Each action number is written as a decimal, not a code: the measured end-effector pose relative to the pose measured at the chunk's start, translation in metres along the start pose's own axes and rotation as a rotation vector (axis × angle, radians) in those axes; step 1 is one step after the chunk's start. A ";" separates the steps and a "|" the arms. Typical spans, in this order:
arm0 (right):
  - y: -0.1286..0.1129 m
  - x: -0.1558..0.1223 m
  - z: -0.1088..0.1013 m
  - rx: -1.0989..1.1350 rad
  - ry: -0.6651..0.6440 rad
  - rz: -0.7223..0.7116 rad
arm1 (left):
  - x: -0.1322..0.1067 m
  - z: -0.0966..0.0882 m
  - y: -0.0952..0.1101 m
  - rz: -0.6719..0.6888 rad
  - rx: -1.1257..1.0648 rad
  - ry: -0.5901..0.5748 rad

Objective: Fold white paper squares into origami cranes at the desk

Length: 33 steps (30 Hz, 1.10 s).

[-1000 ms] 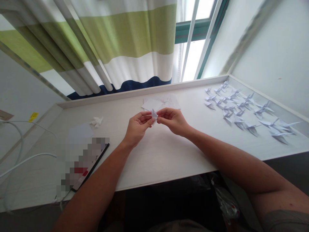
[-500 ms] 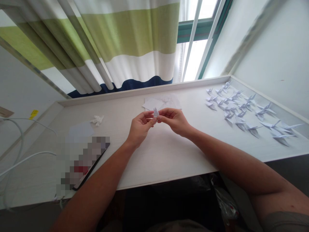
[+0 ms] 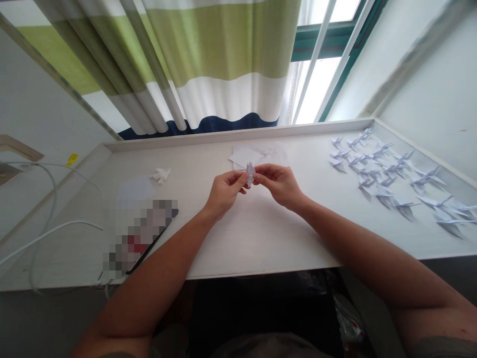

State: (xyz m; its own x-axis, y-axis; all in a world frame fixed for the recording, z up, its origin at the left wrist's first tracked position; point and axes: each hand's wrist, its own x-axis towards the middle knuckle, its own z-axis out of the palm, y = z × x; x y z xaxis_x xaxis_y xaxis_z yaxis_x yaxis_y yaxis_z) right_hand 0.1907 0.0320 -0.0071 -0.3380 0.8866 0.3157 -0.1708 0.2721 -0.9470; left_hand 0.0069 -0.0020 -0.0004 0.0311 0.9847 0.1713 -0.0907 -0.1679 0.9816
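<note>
A small piece of folded white paper is held upright above the middle of the desk. My left hand pinches its left side between thumb and fingers. On the other side, the thumb and fingertips of my right hand close on it too. Fingers hide parts of its lower half. Just behind the hands lie a white paper sheet and a paper with faint drawn marks. Several folded paper cranes stand at the right of the desk.
A white desk with a raised back rim spans the view. At the left are a phone-like device, its screen blurred out, a pale sheet, crumpled tissue and white cables. A striped curtain hangs behind.
The view has shifted a little, so the whole scene sits further right. Both hands keep hold of the folded paper, which now shows more of its faces between the fingers.
</note>
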 end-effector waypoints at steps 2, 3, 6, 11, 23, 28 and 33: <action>0.001 0.000 0.000 -0.043 -0.011 -0.002 | 0.001 -0.001 -0.002 0.026 0.013 0.003; 0.002 -0.001 0.001 -0.074 -0.010 -0.005 | 0.002 -0.002 -0.003 0.032 0.017 0.006; 0.004 -0.001 0.003 -0.179 -0.003 -0.018 | 0.004 -0.003 -0.006 0.039 0.039 0.009; 0.005 -0.001 0.007 -0.169 -0.026 0.004 | 0.005 -0.004 -0.009 0.072 0.080 0.016; 0.007 0.000 0.008 0.026 0.058 0.028 | 0.003 -0.004 -0.007 0.165 0.176 0.102; 0.009 0.002 0.010 0.074 0.097 0.023 | -0.001 0.000 -0.010 0.228 0.281 0.124; 0.006 0.000 0.009 -0.094 0.125 -0.105 | -0.002 0.004 -0.010 0.145 0.099 0.080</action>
State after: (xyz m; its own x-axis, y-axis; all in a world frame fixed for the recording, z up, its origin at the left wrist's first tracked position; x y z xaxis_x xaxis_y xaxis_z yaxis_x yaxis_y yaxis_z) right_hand 0.1809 0.0302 -0.0127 -0.2045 0.8892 0.4092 -0.1105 0.3944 -0.9123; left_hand 0.0120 -0.0024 -0.0105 -0.0545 0.9497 0.3085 0.0099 -0.3085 0.9512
